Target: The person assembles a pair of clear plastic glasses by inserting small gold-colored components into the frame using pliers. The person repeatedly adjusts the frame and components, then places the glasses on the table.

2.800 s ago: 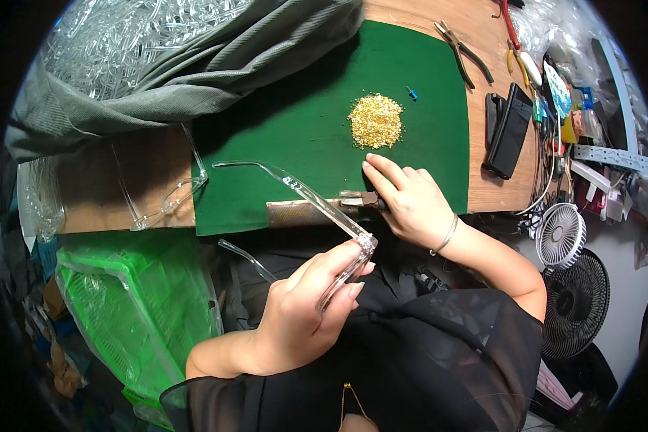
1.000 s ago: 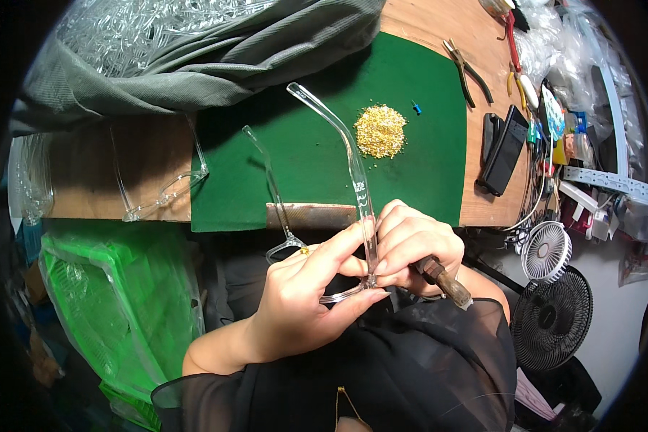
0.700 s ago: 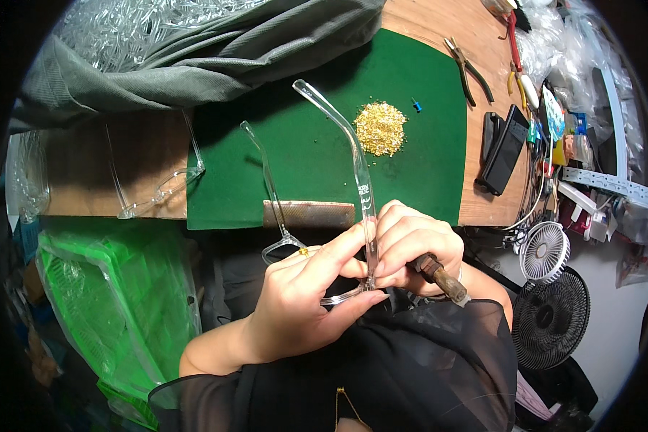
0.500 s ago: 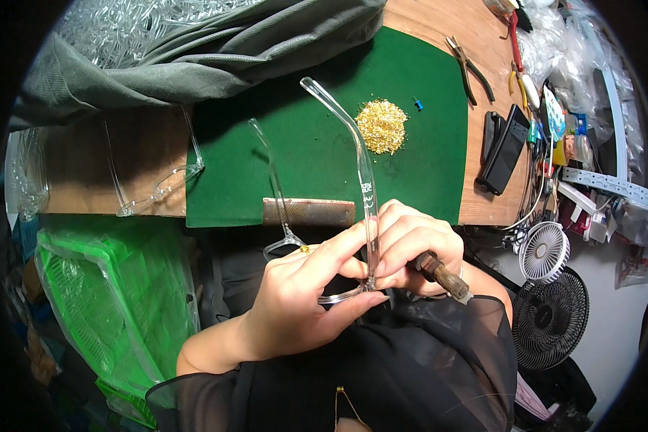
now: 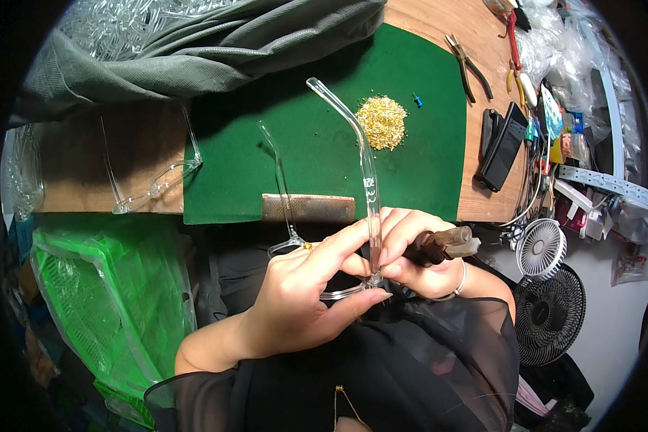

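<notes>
My left hand [image 5: 302, 288] is closed on a clear plastic eyeglass frame [image 5: 371, 216], with thumb and fingers at the hinge of its upright temple arm. The frame's other temple arm [image 5: 284, 187] rises to the left, over the front edge of the green mat [image 5: 230, 173]. Pressed against the same hinge are the fingertips of my right hand [image 5: 414, 245]. A tool with a brown, translucent-ended handle [image 5: 446, 246] is tucked in that hand; its working end is hidden. Beyond my hands lies a heap of tiny gold and silver metal pieces [image 5: 381, 123].
A blue push pin [image 5: 417, 100], pliers [image 5: 470, 68] and a black phone [image 5: 502, 147] lie farther right. Another clear frame [image 5: 155, 189] rests at left, below a grey cloth [image 5: 194, 65]. A ridged brown block [image 5: 308, 208] sits at the mat's front edge. Fans [image 5: 541, 248] stand at right.
My right hand has turned, swinging the tool's handle end upward and exposing the bracelet at the wrist. The glasses have shifted slightly right with my left hand.
</notes>
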Available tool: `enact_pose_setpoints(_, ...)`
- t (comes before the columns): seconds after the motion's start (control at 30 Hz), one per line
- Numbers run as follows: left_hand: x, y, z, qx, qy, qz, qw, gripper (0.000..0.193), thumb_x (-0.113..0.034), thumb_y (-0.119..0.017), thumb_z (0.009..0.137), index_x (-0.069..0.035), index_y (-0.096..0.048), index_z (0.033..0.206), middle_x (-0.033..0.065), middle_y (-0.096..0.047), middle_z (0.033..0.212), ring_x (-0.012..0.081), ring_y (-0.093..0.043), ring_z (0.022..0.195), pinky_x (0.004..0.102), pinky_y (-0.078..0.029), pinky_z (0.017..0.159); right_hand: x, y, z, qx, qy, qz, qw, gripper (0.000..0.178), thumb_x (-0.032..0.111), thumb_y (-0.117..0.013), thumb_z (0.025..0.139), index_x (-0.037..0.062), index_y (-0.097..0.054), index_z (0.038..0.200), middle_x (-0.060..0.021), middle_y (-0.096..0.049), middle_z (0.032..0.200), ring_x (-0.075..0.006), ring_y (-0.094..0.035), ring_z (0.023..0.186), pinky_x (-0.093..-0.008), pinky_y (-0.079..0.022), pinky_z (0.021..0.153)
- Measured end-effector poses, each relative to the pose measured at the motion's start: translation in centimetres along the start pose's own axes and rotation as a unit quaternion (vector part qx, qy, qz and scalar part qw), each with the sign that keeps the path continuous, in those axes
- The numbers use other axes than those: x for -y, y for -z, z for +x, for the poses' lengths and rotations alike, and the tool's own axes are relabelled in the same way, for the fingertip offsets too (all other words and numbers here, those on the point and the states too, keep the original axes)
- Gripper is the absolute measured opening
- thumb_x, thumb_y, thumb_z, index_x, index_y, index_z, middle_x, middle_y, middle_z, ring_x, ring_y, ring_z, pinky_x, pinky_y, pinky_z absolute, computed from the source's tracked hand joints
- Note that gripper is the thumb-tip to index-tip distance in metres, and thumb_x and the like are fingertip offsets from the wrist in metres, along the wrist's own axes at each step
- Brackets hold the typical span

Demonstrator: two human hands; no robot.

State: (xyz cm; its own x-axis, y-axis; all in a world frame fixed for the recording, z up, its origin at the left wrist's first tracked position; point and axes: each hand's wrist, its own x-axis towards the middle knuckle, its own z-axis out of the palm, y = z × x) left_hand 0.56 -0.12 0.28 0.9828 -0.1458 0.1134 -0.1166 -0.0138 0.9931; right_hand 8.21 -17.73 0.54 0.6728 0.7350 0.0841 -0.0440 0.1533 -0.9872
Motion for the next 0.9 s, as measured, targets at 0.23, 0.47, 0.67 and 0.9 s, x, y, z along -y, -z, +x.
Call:
enact_pose_setpoints(0.23, 0.4, -0.5, -0.2, -0.046, -0.02, 0.046, 0.998, 0.069, -0.006, -0.078, 0.065, 0.003, -0.048, 0.126, 0.0102, -0.067, 0.083, 0.0238, -0.067, 0.077, 0.0282, -0.051, 0.07, 0.0, -0.3, -0.2, -0.024, -0.029, -0.033, 0.999, 0.012, -0.005, -0.065, 0.078, 0.0022, -0.059, 0.086, -0.0069, -0.06, 0.081, -0.0178, -0.057, 0.074, -0.0285, -0.046, 0.069)
enact_pose_setpoints(0.47, 0.1, -0.5, -0.1, -0.032, -0.003, -0.003, 0.999, 0.068, -0.006, -0.078, 0.067, 0.004, -0.046, 0.127, 0.0102, -0.068, 0.083, 0.023, -0.067, 0.08, 0.028, -0.051, 0.073, 0.0, -0.4, -0.5, -0.017, -0.075, 0.12, 0.99, 0.013, -0.003, -0.065, 0.081, 0.0028, -0.057, 0.09, -0.0055, -0.057, 0.088, -0.0147, -0.056, 0.082, -0.0271, -0.045, 0.075)
enact_pose_setpoints(0.67, -0.4, 0.0, -0.2, 0.02, 0.045, -0.03, 0.998, 0.07, -0.003, -0.076, 0.071, 0.009, -0.039, 0.129, 0.0108, -0.069, 0.094, 0.0184, -0.062, 0.101, 0.0319, -0.04, 0.096, 0.4, -0.3, -0.5, -0.008, -0.099, 0.147, 0.984, 0.012, -0.002, -0.063, 0.083, 0.0021, -0.056, 0.092, -0.0058, -0.056, 0.091, -0.0125, -0.055, 0.084, -0.0266, -0.045, 0.076)
enact_pose_setpoints(0.9, -0.5, 0.5, -0.5, 0.019, 0.044, -0.029, 0.998, 0.07, -0.005, -0.077, 0.07, 0.01, -0.041, 0.128, 0.0097, -0.07, 0.09, 0.0149, -0.063, 0.095, 0.0305, -0.041, 0.095, 1.4, 1.5, -1.3, 0.013, -0.125, -0.052, 0.991, 0.012, 0.002, -0.061, 0.084, 0.0, -0.056, 0.095, -0.009, -0.058, 0.089, -0.0163, -0.06, 0.079, -0.0277, -0.047, 0.072)
